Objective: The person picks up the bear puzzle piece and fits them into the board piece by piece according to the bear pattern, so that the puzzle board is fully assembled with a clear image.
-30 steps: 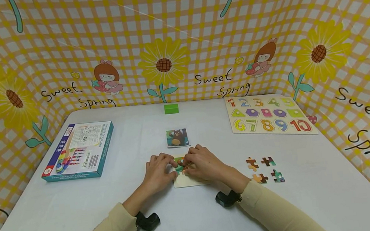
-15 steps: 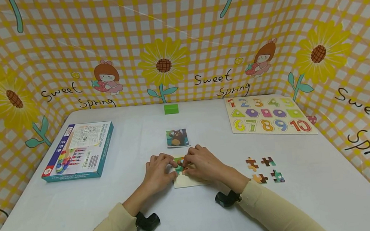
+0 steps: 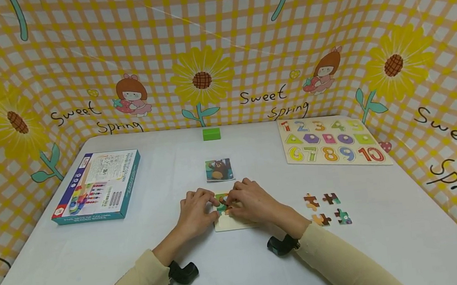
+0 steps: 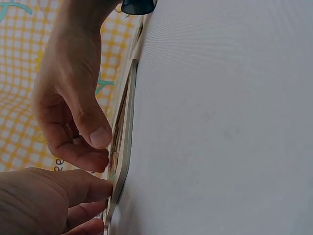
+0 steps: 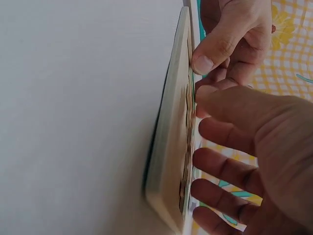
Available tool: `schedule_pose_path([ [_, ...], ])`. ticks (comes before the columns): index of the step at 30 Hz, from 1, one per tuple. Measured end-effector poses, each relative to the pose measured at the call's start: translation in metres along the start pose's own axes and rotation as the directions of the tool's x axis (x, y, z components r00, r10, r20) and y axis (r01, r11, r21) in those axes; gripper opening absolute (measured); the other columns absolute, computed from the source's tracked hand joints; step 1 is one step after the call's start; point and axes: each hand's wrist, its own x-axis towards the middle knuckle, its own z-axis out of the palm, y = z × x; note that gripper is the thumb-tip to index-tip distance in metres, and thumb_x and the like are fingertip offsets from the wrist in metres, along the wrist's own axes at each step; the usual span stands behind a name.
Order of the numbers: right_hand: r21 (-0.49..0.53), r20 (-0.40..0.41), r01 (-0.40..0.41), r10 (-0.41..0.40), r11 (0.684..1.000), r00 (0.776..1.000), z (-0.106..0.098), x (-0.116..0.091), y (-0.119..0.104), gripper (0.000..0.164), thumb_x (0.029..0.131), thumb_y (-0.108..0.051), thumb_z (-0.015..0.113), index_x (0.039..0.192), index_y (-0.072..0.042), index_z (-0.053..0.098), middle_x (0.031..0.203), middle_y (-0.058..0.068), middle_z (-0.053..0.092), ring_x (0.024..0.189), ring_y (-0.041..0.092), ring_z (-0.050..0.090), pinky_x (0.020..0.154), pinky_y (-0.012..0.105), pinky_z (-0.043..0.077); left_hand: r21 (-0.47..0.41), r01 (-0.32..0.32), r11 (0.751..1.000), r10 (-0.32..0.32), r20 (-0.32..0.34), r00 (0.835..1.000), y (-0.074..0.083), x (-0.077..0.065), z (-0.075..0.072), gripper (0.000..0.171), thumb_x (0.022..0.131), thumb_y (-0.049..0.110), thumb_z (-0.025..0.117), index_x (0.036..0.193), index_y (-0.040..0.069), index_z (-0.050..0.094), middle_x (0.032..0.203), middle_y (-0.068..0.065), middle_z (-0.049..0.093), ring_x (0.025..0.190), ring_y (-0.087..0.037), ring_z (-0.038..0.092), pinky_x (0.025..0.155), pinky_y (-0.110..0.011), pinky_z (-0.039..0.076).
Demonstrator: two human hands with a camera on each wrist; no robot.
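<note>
Both hands meet over a small wooden puzzle board (image 3: 233, 223) lying near the middle of the white table, with part of a colourful picture fitted in it. The left hand (image 3: 194, 215) rests its thumb and fingertips along the board's left side. From the right, the right hand (image 3: 256, 203) holds its thumb and index finger about a brown puzzle piece (image 3: 223, 200), mostly hidden under the fingers. In the right wrist view, the right hand's other fingers (image 5: 215, 161) touch the board's face. Several loose puzzle pieces (image 3: 311, 201) lie right of the right forearm.
A bear picture card (image 3: 219, 170) lies just behind the board, and a green block (image 3: 211, 134) stands farther back. At the left is a flat toy box (image 3: 103, 186). A number-and-shape board (image 3: 333, 143) lies at the back right. Patterned cloth (image 3: 199, 25) walls the table's back and sides.
</note>
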Motion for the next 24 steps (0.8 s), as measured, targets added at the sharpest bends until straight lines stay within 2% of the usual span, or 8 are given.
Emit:
schedule_pose_path([
  [8,0.054,-0.011,-0.063,0.064,0.997,0.998,-0.015,-0.018,0.012,0.019,0.079,-0.029,0.073,0.095,-0.019,0.071,0.096,-0.002,0.061,0.087,0.014,0.043,0.078,0.032,0.035,-0.008,-0.005,1.000,0.005,0.001,1.000,-0.001,0.000,0.001,0.011,0.078,0.017,0.071,0.087,0.017,0.066,0.118,-0.001,0.058,0.110,-0.026,0.043,0.091,-0.049,0.030],
  [18,0.051,-0.071,-0.124,0.128,0.991,0.989,-0.035,-0.064,0.060,0.024,0.078,-0.025,0.075,0.099,-0.013,0.070,0.100,0.001,0.062,0.092,0.018,0.046,0.081,0.037,0.037,0.006,-0.006,1.000,0.006,-0.004,1.000,-0.001,0.000,0.001,0.010,0.078,0.016,0.069,0.087,0.017,0.066,0.119,0.000,0.059,0.109,-0.026,0.043,0.089,-0.049,0.030],
  [24,0.066,-0.053,-0.206,0.209,0.976,0.976,-0.044,-0.089,0.086,0.024,0.079,-0.023,0.074,0.100,-0.012,0.070,0.101,0.004,0.063,0.093,0.020,0.044,0.080,0.038,0.035,0.004,-0.006,1.000,0.006,-0.004,1.000,-0.002,0.001,0.002,0.011,0.077,0.017,0.069,0.087,0.018,0.066,0.119,0.000,0.059,0.110,-0.026,0.043,0.090,-0.049,0.030],
])
